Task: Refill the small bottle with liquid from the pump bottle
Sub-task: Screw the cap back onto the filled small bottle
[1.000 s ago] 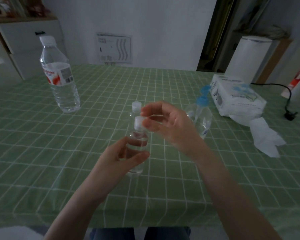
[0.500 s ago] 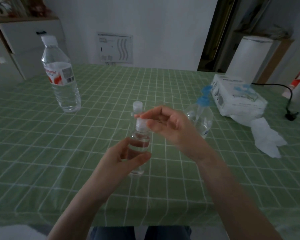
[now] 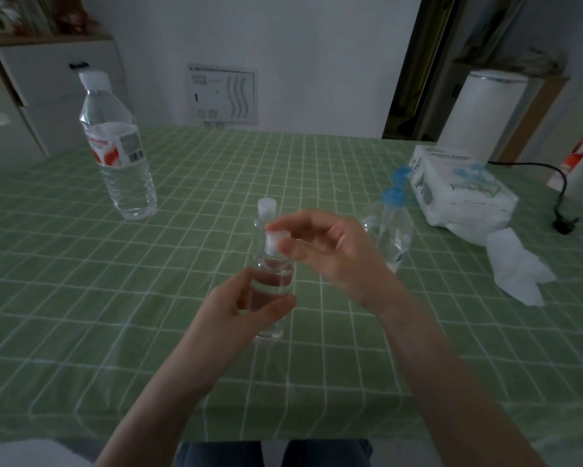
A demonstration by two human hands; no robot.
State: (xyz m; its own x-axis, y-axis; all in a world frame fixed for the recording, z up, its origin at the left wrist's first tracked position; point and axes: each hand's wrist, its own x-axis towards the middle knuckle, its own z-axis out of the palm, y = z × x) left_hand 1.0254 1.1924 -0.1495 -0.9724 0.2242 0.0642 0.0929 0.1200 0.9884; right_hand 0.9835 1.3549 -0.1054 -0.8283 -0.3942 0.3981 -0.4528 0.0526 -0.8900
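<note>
A small clear bottle [image 3: 274, 281] with a white cap [image 3: 276, 240] stands upright above the green checked tablecloth, partly filled with clear liquid. My left hand [image 3: 239, 310] is wrapped around its lower body. My right hand [image 3: 327, 251] pinches the white cap between thumb and fingertips. Behind it stands a second small clear bottle [image 3: 266, 210] with a white cap. The pump bottle [image 3: 393, 234], clear with a blue pump head, stands just to the right, partly hidden by my right hand.
A large water bottle [image 3: 120, 153] with a red-and-white label stands at the back left. A white tissue pack [image 3: 458, 187] and loose tissue [image 3: 516, 271] lie at the right. A black cable [image 3: 561, 183] runs at the far right. The table's front edge [image 3: 283, 436] is near my lap.
My right hand's fingers have shifted around the cap, as in a twisting motion. The small bottle and my left hand have stayed nearly in place.
</note>
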